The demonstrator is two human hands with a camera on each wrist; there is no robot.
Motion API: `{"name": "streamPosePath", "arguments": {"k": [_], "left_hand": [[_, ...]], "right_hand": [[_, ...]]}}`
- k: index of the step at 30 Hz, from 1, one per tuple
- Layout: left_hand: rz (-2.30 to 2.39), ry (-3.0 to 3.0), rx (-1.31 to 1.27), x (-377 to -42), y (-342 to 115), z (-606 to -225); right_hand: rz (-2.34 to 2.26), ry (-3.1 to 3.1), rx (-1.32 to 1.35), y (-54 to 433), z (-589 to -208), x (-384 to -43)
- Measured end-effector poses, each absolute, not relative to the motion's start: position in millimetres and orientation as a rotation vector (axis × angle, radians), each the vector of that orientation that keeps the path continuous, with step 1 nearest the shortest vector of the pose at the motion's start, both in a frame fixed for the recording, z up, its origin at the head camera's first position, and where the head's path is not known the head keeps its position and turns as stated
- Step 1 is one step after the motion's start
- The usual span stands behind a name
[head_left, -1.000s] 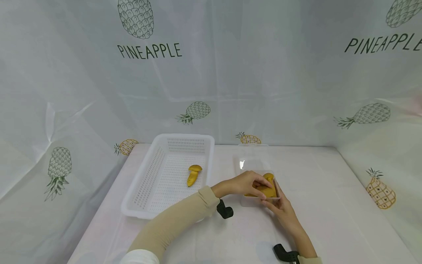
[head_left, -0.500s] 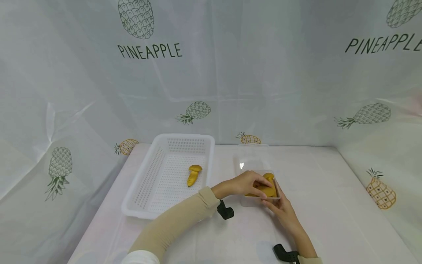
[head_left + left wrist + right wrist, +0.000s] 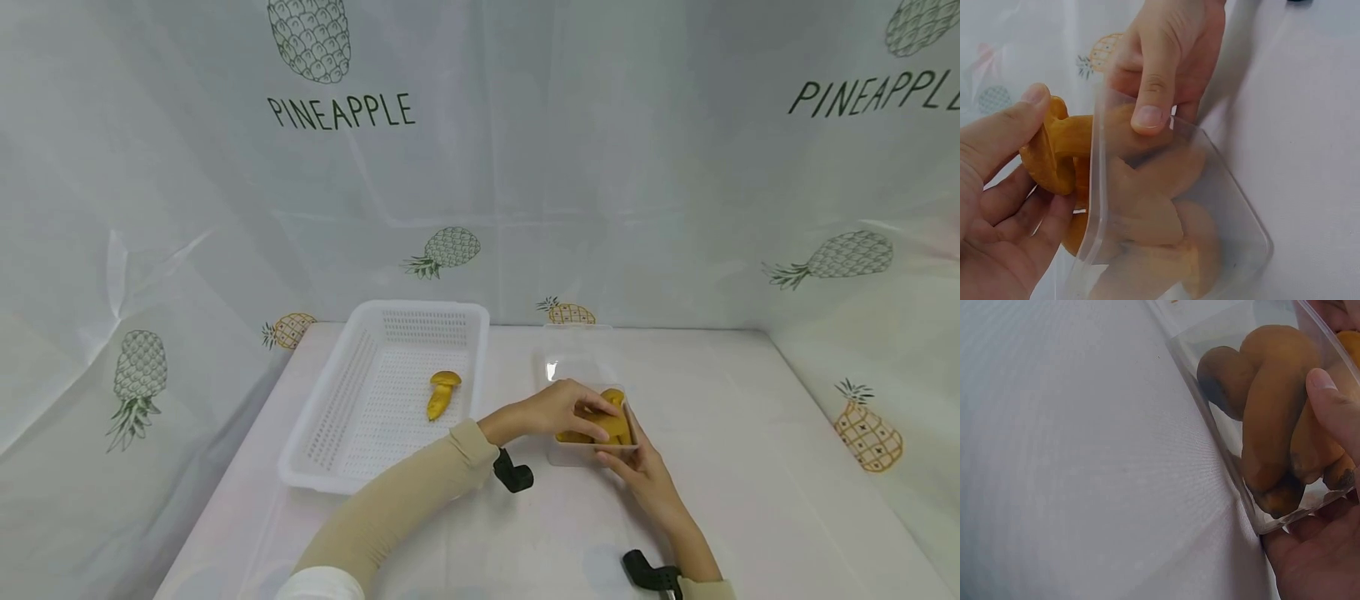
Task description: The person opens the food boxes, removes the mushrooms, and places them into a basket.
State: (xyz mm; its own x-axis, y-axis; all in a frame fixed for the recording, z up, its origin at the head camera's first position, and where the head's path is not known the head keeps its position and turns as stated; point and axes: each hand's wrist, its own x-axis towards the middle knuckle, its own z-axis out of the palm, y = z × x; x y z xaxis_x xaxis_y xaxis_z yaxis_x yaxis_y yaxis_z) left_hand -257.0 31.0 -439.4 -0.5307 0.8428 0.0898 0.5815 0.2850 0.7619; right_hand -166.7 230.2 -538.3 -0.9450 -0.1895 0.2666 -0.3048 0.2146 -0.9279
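Yellow-brown mushrooms (image 3: pixel 1272 419) fill a clear plastic box (image 3: pixel 1235 200) on the table. My left hand (image 3: pixel 562 408) reaches over the box from the left. In the left wrist view, its thumb and fingers hold one mushroom (image 3: pixel 1054 156) by the cap at the box's opening, the stem pointing inward. My right hand (image 3: pixel 647 483) grips the box at its right side, thumb on the near wall and fingers round the far side, as the right wrist view (image 3: pixel 1335 550) partly shows. Another mushroom (image 3: pixel 442 395) lies in the white perforated basket (image 3: pixel 307 483).
Behind the box, its clear lid (image 3: pixel 576 357) stands folded back. The basket is left of the box, close to my left forearm (image 3: pixel 397 496). A white cloth covers the table (image 3: pixel 750 467), and pineapple-printed sheets (image 3: pixel 637 167) hang at the back and sides.
My left thumb and fingers have shifted slightly on the mushrooms, the thumb drawing up from the box's near rim. My right hand keeps its grip. The head view has tilted slightly.
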Motion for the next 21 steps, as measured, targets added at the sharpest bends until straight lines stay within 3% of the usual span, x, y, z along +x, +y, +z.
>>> {"name": "streamPosePath", "arguments": {"k": [21], "left_hand": [[1.511,2.089,1.058,-274,-5,-399]], "right_hand": [[1.809,-2.389,0.458,228,-537,-168]]}}
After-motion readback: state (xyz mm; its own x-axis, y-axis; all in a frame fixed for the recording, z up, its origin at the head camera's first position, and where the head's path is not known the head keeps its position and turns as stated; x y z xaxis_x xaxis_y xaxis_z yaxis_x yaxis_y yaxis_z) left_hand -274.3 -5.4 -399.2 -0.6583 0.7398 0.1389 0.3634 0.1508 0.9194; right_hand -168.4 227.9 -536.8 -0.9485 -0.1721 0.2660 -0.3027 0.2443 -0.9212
